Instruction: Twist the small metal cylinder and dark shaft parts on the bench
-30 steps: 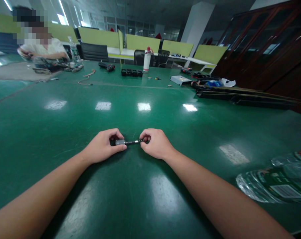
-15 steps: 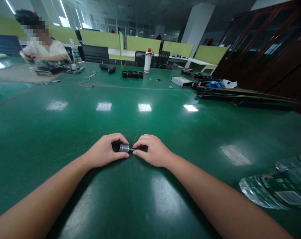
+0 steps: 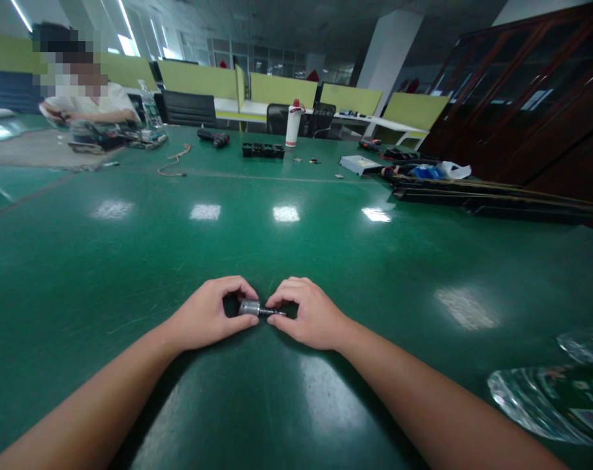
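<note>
Between my hands, low over the green table (image 3: 287,254), is a short grey metal cylinder (image 3: 249,307). A thin, dark, ridged shaft (image 3: 266,312) sticks out of its right end, roughly level. My left hand (image 3: 211,315) grips the cylinder between thumb and fingers. From the other side, my right hand (image 3: 311,314) pinches the shaft with thumb and fingertips; the shaft's thin tip shows inside the curl of that hand. I cannot tell exactly what kind of part this is.
Clear plastic bottles (image 3: 551,401) lie at the right. Toward the far edge stand a white bottle (image 3: 293,124), a black slotted part (image 3: 263,151), a power drill (image 3: 213,136) and a grey box (image 3: 359,164). Long dark strips (image 3: 473,196) lie far right. Another person (image 3: 91,104) sits far left.
Both hands and the part sit slightly lower and further right in view. More of the shaft shows, its tip now visible past my right fingertips. The bottles at right appear lower.
</note>
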Available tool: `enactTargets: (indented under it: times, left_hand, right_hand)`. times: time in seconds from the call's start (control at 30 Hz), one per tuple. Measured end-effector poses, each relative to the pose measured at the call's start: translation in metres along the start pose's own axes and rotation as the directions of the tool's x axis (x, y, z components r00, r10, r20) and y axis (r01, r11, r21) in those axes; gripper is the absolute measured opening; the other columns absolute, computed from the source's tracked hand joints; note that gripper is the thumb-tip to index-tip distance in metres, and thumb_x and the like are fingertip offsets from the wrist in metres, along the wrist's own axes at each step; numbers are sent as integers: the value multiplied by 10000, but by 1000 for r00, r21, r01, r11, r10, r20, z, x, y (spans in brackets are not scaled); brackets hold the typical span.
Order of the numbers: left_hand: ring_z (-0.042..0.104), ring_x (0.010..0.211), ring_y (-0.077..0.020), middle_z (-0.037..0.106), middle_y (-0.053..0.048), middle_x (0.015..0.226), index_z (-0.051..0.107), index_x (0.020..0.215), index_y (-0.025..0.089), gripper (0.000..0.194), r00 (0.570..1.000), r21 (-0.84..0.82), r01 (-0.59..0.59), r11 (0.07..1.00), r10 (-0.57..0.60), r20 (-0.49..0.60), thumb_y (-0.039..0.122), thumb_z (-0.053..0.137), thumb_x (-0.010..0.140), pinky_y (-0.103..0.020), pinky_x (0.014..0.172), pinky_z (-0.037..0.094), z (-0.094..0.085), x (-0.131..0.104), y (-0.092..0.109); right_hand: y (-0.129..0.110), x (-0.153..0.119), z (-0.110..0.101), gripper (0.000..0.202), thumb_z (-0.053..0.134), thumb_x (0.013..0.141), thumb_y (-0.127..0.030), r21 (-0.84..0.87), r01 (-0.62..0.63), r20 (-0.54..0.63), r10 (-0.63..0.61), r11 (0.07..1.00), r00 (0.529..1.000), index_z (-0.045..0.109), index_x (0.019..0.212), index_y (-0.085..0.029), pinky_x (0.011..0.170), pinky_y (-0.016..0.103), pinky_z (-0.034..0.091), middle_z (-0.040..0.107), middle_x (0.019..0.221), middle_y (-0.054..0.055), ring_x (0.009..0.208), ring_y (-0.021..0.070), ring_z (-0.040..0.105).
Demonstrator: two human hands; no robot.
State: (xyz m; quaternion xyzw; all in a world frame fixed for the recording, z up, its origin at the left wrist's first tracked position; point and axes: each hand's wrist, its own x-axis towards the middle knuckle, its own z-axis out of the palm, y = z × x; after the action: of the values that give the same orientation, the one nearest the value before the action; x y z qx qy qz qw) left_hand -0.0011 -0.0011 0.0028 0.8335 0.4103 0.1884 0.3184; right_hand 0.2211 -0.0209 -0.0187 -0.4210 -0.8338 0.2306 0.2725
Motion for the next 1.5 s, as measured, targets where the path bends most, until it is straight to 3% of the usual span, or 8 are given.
enactTargets:
  times: [0.27,0.93,1.3,1.4,1.5]
  left_hand:
    - [628,836,-197,679,-15,881,635,843,184,189,1000,-28,19,999,-20,-14,270,731,704,-291,758,459,1,-1,-1]
    - [597,793,-187,651,-9,840,585,802,185,172,1000,-4,-7,1000,7,-4,293,698,729,-284,734,442,-2,-1,0]
    - [625,875,-201,680,-37,943,690,957,201,223,999,5,-45,999,45,-5,267,691,745,-304,795,465,-2,0,0]
    - [628,859,-200,682,-41,931,700,930,199,197,999,20,-26,999,27,-31,288,696,754,-305,786,472,-2,0,-1]
    - [631,857,-203,684,-39,936,702,926,199,201,998,30,-1,1000,3,-60,307,702,757,-312,785,476,-1,0,-3]
  right_hand:
    - [-1,-1,-1,141,749,726,-174,22,4,0,-4,1000,1000,673,842,-199,789,323,387,679,820,-5,807,165,590]
    - [1,-2,0,137,737,699,-142,16,-5,-54,6,1000,999,642,778,-200,771,317,390,663,782,-11,791,162,580]
    - [5,-1,1,120,718,740,-158,-12,-16,-78,15,1000,997,710,845,-216,781,319,396,698,796,-10,781,154,598]
    - [11,1,-4,104,714,710,-139,-45,-96,-127,90,994,988,708,788,-207,757,316,409,689,766,-2,768,162,589]
    - [18,2,-8,88,692,701,-137,7,-241,-227,236,970,945,705,764,-196,669,287,421,667,736,10,705,156,566]
